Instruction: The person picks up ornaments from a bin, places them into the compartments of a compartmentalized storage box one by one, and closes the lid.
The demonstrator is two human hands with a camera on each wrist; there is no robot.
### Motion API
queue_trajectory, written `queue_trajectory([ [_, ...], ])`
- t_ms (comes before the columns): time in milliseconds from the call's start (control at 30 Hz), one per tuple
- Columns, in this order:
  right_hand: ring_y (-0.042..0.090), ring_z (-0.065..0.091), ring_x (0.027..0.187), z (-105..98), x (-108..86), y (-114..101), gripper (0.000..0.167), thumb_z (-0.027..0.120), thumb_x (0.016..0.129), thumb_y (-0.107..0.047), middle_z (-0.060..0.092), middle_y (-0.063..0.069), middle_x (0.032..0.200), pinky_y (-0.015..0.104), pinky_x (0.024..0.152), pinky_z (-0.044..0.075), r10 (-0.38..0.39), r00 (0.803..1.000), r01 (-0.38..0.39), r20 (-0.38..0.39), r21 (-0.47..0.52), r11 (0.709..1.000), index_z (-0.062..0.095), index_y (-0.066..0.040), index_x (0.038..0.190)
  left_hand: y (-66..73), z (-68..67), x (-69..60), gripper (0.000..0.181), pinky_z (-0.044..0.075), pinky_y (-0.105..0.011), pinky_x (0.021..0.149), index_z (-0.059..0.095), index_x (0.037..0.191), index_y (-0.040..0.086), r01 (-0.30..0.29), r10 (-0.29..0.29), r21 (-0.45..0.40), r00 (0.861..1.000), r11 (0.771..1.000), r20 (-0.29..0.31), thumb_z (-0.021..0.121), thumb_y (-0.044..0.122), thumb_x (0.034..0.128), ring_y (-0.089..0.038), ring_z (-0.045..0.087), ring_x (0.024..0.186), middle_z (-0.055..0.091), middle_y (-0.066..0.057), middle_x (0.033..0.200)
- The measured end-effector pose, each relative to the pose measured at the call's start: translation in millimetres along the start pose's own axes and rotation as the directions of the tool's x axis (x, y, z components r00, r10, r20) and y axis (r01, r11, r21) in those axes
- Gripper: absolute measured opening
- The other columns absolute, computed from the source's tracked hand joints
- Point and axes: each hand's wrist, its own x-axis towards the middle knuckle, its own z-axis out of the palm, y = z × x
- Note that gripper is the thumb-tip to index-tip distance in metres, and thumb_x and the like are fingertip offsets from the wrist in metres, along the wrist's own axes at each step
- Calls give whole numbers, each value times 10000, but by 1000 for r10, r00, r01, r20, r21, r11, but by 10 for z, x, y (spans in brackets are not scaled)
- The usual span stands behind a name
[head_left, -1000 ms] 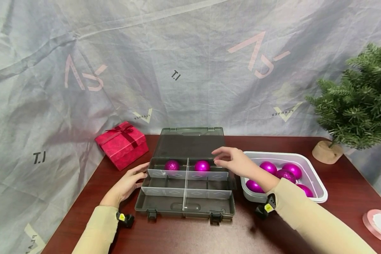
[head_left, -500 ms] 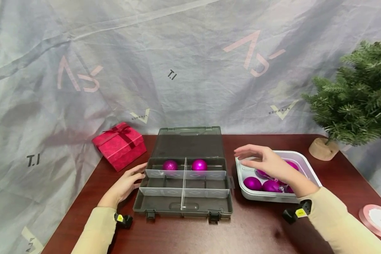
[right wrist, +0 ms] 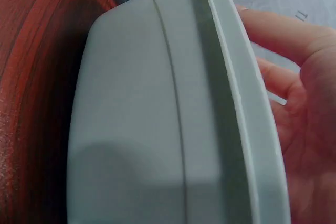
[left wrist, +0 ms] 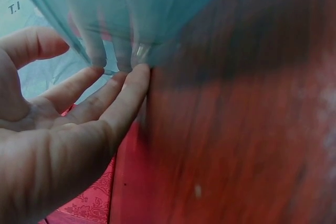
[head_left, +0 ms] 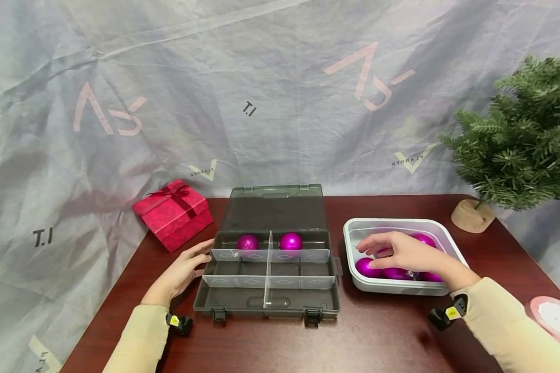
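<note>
A dark translucent organizer box (head_left: 196, 306) with a raised lid stands on the table. In its back row lie a glittery magenta ball ornament (head_left: 248, 242) and a shiny one (head_left: 291, 241), one in each compartment. My left hand (head_left: 181, 272) touches the box's left side with extended fingertips, as the left wrist view confirms. Over the white plastic tub (head_left: 401, 290), my right hand (head_left: 403, 255) hovers with loosely bent fingers, thumb close to a magenta ball (head_left: 366, 267). Several more balls lie partly hidden beneath it. The tub's wall (right wrist: 131, 103) hides those fingertips in the right wrist view.
A red gift box (head_left: 175, 215) sits at the back left. At the back right a small artificial tree (head_left: 518, 150) stands on a wooden base (head_left: 472, 216). A pink ribbon roll (head_left: 536, 311) lies at the right edge. Grey fabric hangs behind the table.
My right hand has travelled right from beside the organizer's back compartment and lowered into the tub's opening. My left hand stays at the organizer's side. The head view has shifted slightly.
</note>
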Motion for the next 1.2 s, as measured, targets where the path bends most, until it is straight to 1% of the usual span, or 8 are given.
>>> queue_trajectory([
  [133,374,651,1125,5,31,-11,438,795,901,-170,685,161,1217,484,933,526,29,999,-27,43,-56,998,657,42,1258,-3,0,4,645,236,-653,1135,220,1608,-5,-6,6,0,1000,1000,4,479,69,1022,-427,143,1486,142,-260,1654],
  [300,346,678,1064,26,59,-25,453,823,870,-177,700,156,1182,457,885,559,18,997,-8,74,-133,991,671,58,1226,-2,7,-2,649,251,-649,1129,213,1607,-16,-10,10,-5,1000,1000,5,481,62,1021,-427,148,1485,139,-265,1653],
  [400,325,686,1024,41,64,-21,457,836,852,-172,706,144,1162,437,863,570,14,997,-2,78,-155,988,678,61,1212,-6,5,-5,648,255,-647,1128,216,1606,-15,-9,9,-8,1000,1000,1,481,63,1019,-427,157,1482,145,-266,1651],
  [700,233,703,965,58,45,-17,369,834,833,-174,718,15,1072,378,830,584,44,997,-29,65,-219,975,719,-35,1154,-35,3,10,642,269,-639,1122,240,1604,-4,-6,6,-1,1000,1000,-8,484,74,1016,-421,184,1467,170,-264,1645],
  [900,227,699,953,29,23,-47,395,848,844,-217,716,19,1079,371,824,584,45,999,-45,-5,-188,981,715,-33,1167,-24,-4,14,642,259,-640,1127,243,1606,3,-2,2,-7,1000,1000,-6,482,69,1014,-419,173,1473,160,-256,1652],
  [1033,195,695,956,-6,-4,-91,391,849,848,-219,736,3,1069,379,835,570,15,996,-37,-90,-245,969,720,-57,1179,-11,-3,16,643,264,-639,1128,234,1604,-8,-10,10,-10,1000,1000,2,482,67,1016,-419,172,1474,159,-263,1650],
  [1133,180,688,996,-32,-28,-150,393,847,850,-240,741,-3,1092,409,854,550,4,987,-51,-159,-296,954,722,-95,1194,-7,0,16,642,273,-636,1126,233,1602,-13,-9,9,-9,1000,1000,3,482,66,1016,-422,184,1467,168,-269,1646],
  [1200,202,683,1028,-49,-38,-191,394,844,854,-239,738,8,1119,438,864,541,9,979,-70,-205,-291,954,722,-108,1206,-8,-5,14,642,269,-636,1128,233,1603,-10,-4,4,-8,1000,1000,0,481,67,1016,-422,183,1469,168,-268,1646],
])
